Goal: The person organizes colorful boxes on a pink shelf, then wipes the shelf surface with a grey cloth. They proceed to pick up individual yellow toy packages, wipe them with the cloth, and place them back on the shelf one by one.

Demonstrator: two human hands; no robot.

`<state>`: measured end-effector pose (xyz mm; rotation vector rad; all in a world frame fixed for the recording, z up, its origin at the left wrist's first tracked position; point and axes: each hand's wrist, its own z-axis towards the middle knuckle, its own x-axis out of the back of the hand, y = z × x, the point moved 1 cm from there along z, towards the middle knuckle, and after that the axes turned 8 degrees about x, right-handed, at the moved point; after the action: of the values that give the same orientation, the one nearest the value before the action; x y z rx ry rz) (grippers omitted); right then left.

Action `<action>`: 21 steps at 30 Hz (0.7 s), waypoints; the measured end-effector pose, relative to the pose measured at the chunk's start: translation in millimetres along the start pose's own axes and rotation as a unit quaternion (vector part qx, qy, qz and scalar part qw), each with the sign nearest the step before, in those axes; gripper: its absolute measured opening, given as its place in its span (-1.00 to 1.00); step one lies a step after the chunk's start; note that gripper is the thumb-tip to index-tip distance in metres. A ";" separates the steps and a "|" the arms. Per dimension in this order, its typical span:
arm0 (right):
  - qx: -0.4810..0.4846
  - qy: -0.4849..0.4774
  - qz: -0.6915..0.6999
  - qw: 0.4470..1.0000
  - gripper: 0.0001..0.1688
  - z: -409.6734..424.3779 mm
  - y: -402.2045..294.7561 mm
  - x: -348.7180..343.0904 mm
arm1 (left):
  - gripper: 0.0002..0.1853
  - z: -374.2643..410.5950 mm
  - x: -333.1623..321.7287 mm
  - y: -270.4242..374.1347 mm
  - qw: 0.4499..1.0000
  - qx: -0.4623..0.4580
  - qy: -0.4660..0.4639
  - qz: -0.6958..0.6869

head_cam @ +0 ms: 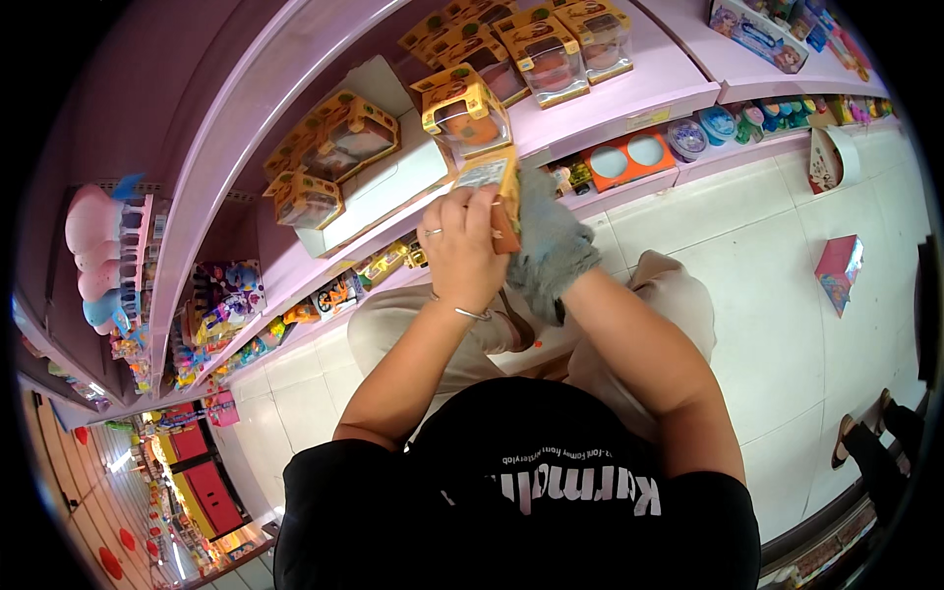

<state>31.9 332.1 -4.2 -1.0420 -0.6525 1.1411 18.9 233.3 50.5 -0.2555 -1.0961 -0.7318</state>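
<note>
Both my hands are on a small yellow and orange toy box at the shelf's front edge. My left hand, bare with a ring and a bangle, has its fingers over the near side of the box. A grey knitted glove covers my right hand, which lies against the box's right side; its fingertips are hidden. Just behind stands a yellow windowed box with an orange toy inside. A white cardboard tray lies to the left, with more yellow windowed boxes in and beside it.
Several similar boxes stand farther back on the pink shelf. Below are tubs of slime and an orange box. A pink box sits on the tiled floor. Another person's feet show at lower right.
</note>
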 end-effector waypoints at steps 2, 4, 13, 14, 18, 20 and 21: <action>-0.068 0.024 0.151 0.986 -0.55 6.1 2.9 3.6 | -0.34 -2.6 4.5 6.1 1.000 -0.009 0.000 -0.014; -0.099 0.037 0.203 0.973 -0.55 10.1 3.5 4.7 | -0.34 -2.4 6.3 9.7 1.000 -0.013 0.006 -0.014; 0.020 -0.030 -0.061 0.998 -0.57 -8.7 -5.2 -13.1 | -0.35 9.5 -1.5 -14.5 0.998 0.036 -0.017 0.042; 0.007 -0.029 -0.013 0.999 -0.57 -5.7 -4.6 -14.9 | -0.35 9.5 -1.0 -14.0 0.999 0.034 -0.012 0.040; -0.098 -0.006 0.241 0.966 -0.57 8.9 2.2 -7.5 | -0.35 6.6 13.4 3.9 1.000 0.011 -0.023 0.010; -0.128 0.009 0.299 0.946 -0.58 12.1 5.6 -2.9 | -0.35 2.6 20.0 12.3 1.000 -0.013 -0.023 -0.008; -0.137 0.016 0.318 0.938 -0.58 12.4 5.6 -2.5 | -0.35 3.4 21.1 12.3 1.000 -0.010 -0.023 -0.011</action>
<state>18.2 334.1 -4.1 -1.5750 -0.4614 1.6135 29.8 235.6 72.5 -0.2789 -1.1372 -0.7592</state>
